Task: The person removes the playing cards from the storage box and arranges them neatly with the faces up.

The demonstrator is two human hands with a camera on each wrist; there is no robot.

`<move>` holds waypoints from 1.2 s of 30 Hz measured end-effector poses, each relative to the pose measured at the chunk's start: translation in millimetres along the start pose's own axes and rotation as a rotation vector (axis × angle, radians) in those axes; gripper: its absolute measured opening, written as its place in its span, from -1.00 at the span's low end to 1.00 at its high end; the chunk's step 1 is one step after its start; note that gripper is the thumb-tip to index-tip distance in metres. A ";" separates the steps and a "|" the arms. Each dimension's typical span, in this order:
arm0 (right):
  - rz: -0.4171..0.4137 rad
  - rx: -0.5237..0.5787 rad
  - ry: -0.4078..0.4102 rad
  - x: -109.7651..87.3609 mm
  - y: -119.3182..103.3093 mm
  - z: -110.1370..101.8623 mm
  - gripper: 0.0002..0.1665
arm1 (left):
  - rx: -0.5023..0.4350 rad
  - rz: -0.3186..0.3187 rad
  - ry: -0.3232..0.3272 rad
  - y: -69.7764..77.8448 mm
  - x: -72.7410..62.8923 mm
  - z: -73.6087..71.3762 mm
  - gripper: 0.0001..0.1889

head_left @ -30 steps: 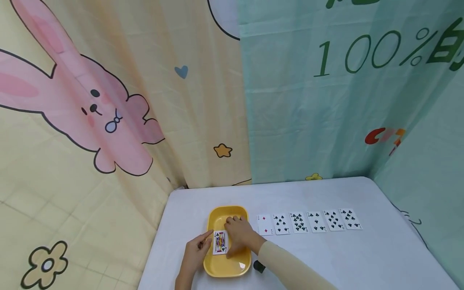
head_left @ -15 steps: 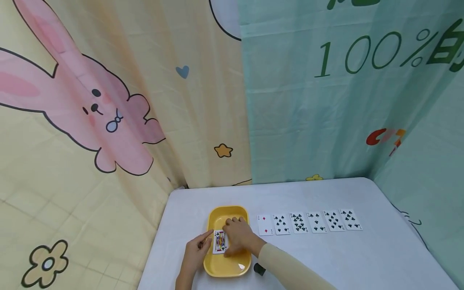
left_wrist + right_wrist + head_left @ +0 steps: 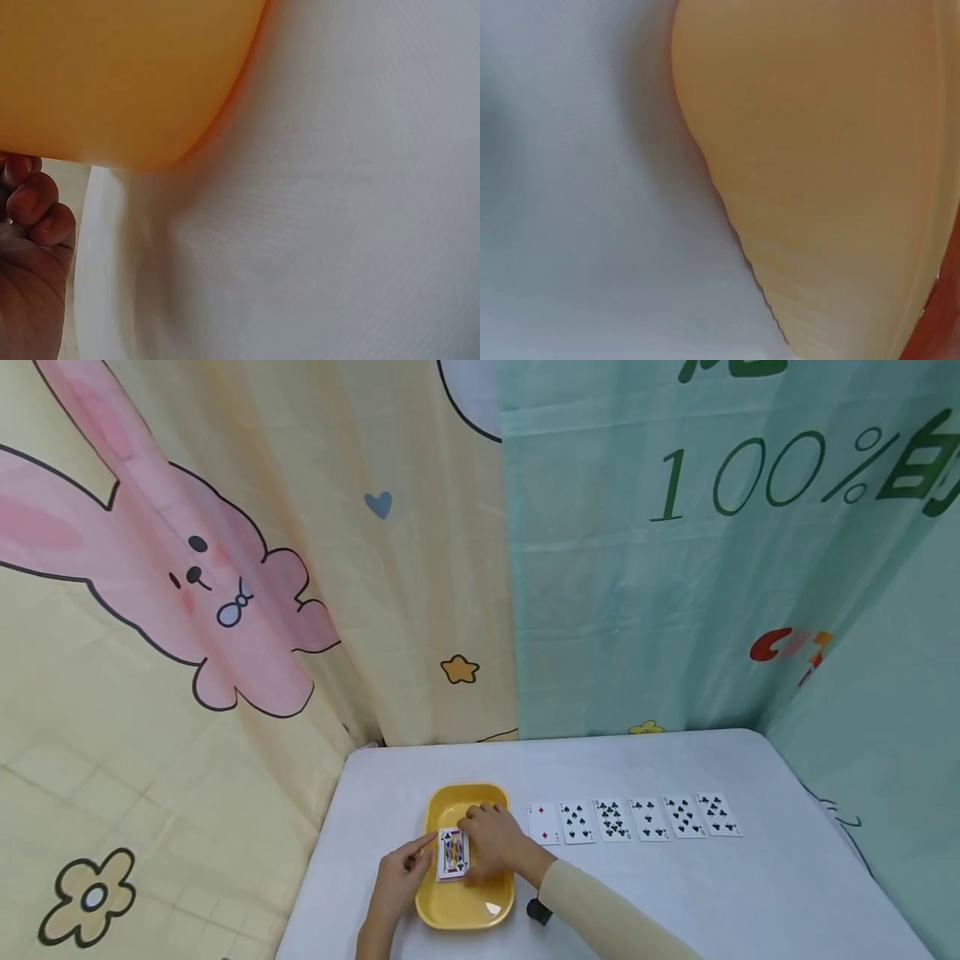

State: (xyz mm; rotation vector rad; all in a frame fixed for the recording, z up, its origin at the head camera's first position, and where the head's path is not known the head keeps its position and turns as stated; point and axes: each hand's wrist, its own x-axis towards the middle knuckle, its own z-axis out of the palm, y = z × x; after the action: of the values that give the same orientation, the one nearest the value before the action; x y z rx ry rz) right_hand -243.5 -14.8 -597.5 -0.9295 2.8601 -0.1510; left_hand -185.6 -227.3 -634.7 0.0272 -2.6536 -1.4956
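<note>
Yellow tray (image 3: 465, 910) frames a face-up court card (image 3: 453, 853)

Left of the tray's middle, the court card lies with its long axis running roughly along the tray's own, near end to far end. It sits between the person's hands. The left hand (image 3: 392, 885) comes in from outside the tray's left rim, its index fingertip at or just beside the card's far left corner. The right hand (image 3: 491, 843) spreads over the tray's right half and seems the nearer, fingers and thumb along the card's right edge. Some left fingers look curled in the left wrist view, but whether either hand grips the card or merely touches it cannot be told. On the table (image 3: 750, 893), right of the tray, six playing cards (image 3: 648, 820) form a row; a small dark object (image 3: 538, 911) sits off its near right side.
</note>
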 end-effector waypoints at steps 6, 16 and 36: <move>0.005 0.035 0.046 -5.4 9.2 -8.1 0.08 | 0.008 -0.018 -0.013 0.1 2.4 -2.9 -0.70; 0.016 0.109 0.129 -26.8 30.2 -22.8 0.03 | 0.033 -0.039 0.008 2.3 0.8 -0.8 -0.70; 0.123 0.182 0.231 -81.8 75.7 -49.7 0.02 | 0.031 -0.056 0.005 4.3 0.9 -0.6 -0.70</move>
State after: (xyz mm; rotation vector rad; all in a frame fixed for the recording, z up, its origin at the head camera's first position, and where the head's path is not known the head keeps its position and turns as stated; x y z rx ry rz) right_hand -229.3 97.1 -551.1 -0.7431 3.0354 -0.5279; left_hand -186.3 -225.6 -630.7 0.1083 -2.6940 -1.4678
